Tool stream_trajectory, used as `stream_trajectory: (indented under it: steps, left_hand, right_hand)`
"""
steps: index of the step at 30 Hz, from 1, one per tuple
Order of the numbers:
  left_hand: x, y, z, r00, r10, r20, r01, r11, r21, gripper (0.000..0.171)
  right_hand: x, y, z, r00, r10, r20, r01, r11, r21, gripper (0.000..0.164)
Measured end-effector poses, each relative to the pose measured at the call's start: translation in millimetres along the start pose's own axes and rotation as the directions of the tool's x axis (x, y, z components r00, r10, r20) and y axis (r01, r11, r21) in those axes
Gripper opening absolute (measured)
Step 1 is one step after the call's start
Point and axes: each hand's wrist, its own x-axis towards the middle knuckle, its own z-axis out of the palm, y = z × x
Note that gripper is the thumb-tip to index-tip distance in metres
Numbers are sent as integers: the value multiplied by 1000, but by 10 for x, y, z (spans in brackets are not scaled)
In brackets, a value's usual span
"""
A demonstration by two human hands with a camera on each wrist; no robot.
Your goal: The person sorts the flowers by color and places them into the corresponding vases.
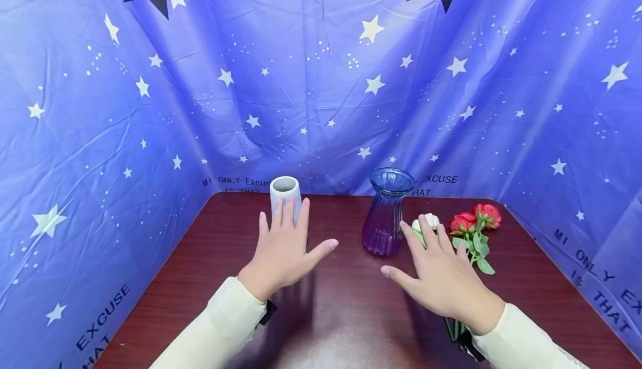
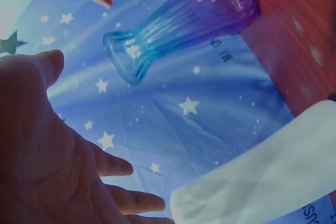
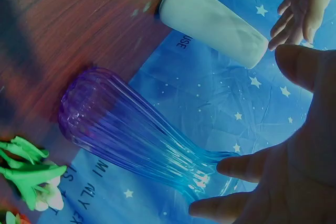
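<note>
My left hand (image 1: 282, 252) is held palm down with fingers spread, in front of a white cylindrical vase (image 1: 285, 188) and partly covering it in the head view. In the left wrist view that vase (image 2: 257, 171) shows beyond the fingertips, apart from them. My right hand (image 1: 443, 274) is likewise spread out, just right of a ribbed glass vase (image 1: 383, 224), blue at the rim and purple at the base. Behind the right hand lie red roses (image 1: 473, 218) with green leaves and a white flower (image 1: 426, 222), partly hidden. Neither hand holds anything.
The dark red-brown wooden table (image 1: 331, 313) is enclosed by a blue star-patterned cloth (image 1: 301, 79) at the back and sides. Flower stems (image 1: 455, 330) reach under the right wrist toward the near edge.
</note>
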Motion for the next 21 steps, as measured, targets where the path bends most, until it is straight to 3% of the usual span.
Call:
stream_trajectory:
  steps: [5, 9, 21]
  left_hand:
    - [76, -96, 19, 997, -56, -60, 54, 998, -26, 106]
    - [153, -174, 60, 991, -94, -97, 88, 994, -60, 106]
    - [221, -330, 135, 984, -177, -30, 169, 970, -177, 110]
  right_hand:
    - [7, 67, 77, 994, -45, -103, 51, 997, 62, 76]
    - [-6, 97, 127, 988, -34, -151, 49, 994, 100, 52]
    - [-25, 135, 253, 988, 29, -152, -6, 988, 153, 39]
